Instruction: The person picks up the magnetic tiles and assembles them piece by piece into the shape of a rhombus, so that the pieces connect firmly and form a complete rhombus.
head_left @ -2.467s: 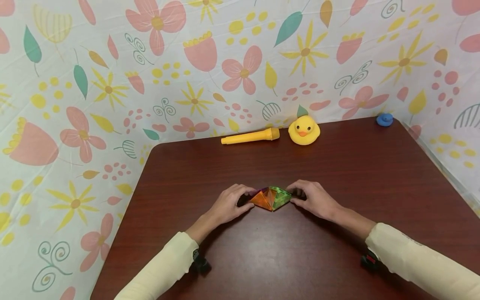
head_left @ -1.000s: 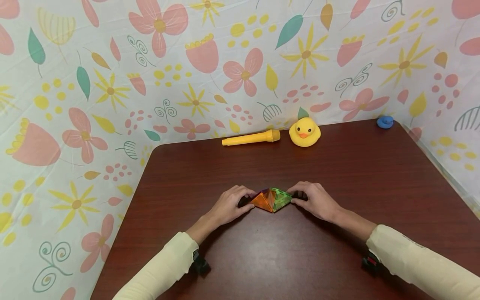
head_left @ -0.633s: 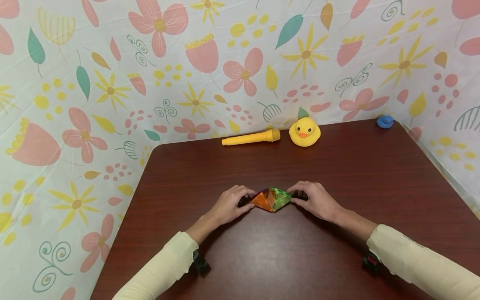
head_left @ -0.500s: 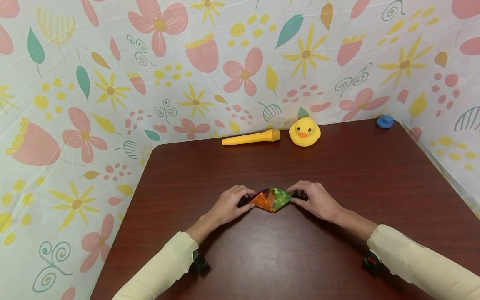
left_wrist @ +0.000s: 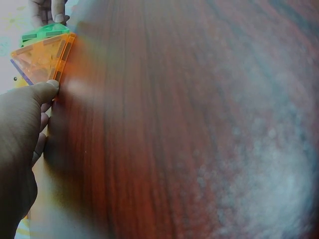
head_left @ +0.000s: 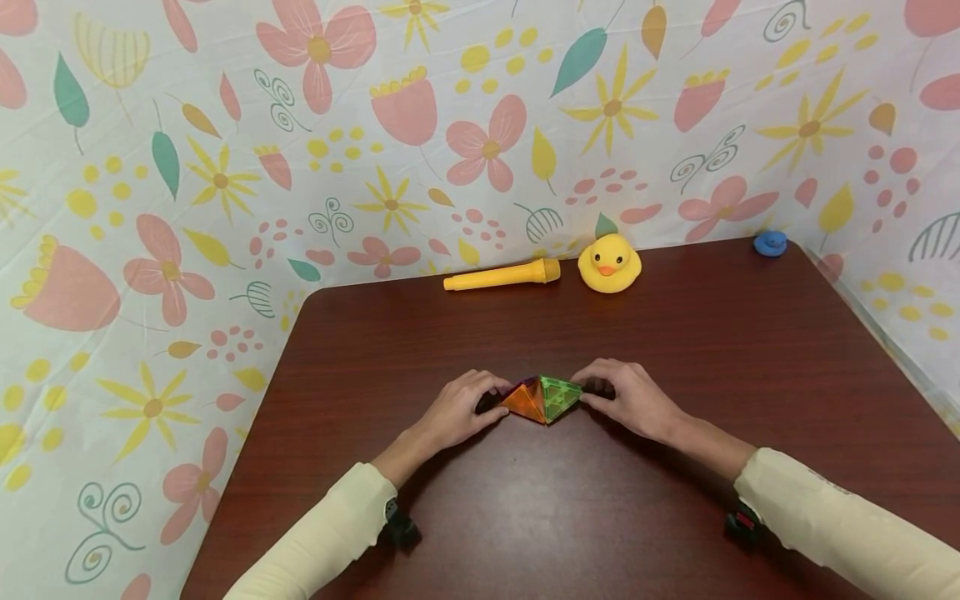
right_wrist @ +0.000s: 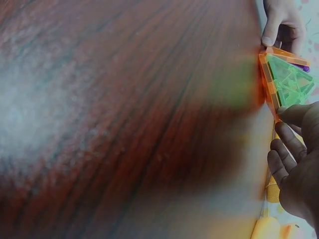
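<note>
A small peaked shape of see-through triangular magnetic tiles stands mid-table in the head view, with an orange tile (head_left: pixel 526 402) on the left and a green tile (head_left: pixel 559 397) on the right. A purple edge (left_wrist: pixel 21 71) shows behind the orange one in the left wrist view. My left hand (head_left: pixel 462 408) pinches the orange side's outer corner between thumb and fingers. At the opposite corner, my right hand (head_left: pixel 633 402) pinches the green tile, its thumb on the near side. In the right wrist view the other fingers (right_wrist: pixel 281 157) of that hand spread loosely below the tile.
Along the back edge of the brown table (head_left: pixel 390 333) lie a yellow toy microphone (head_left: pixel 501 275) and a yellow rubber duck (head_left: pixel 609 263). A small blue duck (head_left: pixel 770 243) sits at the far right corner. Behind hangs a flower-print cloth (head_left: pixel 420 183).
The green tile has tilted slightly, and its face now looks flatter to the head camera. My right hand has shifted a little upward with it; my left hand stays almost still.
</note>
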### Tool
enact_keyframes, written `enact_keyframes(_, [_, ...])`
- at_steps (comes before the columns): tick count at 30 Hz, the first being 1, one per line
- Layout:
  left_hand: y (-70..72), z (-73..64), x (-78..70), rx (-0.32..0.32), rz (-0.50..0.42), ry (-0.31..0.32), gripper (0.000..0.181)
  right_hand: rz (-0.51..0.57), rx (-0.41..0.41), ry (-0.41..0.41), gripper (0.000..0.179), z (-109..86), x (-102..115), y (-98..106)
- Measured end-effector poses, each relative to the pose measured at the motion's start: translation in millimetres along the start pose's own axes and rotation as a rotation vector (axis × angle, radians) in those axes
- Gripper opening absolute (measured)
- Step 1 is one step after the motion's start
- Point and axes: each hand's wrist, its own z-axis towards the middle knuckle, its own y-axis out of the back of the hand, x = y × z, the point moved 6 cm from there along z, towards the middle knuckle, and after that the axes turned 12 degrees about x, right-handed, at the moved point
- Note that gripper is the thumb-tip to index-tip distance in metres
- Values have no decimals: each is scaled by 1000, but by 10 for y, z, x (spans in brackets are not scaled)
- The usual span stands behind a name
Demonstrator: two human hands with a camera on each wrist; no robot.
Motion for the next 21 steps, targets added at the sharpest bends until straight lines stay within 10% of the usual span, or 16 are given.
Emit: enact_keyframes(21, [-3, 3, 0, -1, -3, 6, 33, 14, -14, 12, 29, 37, 80, 17])
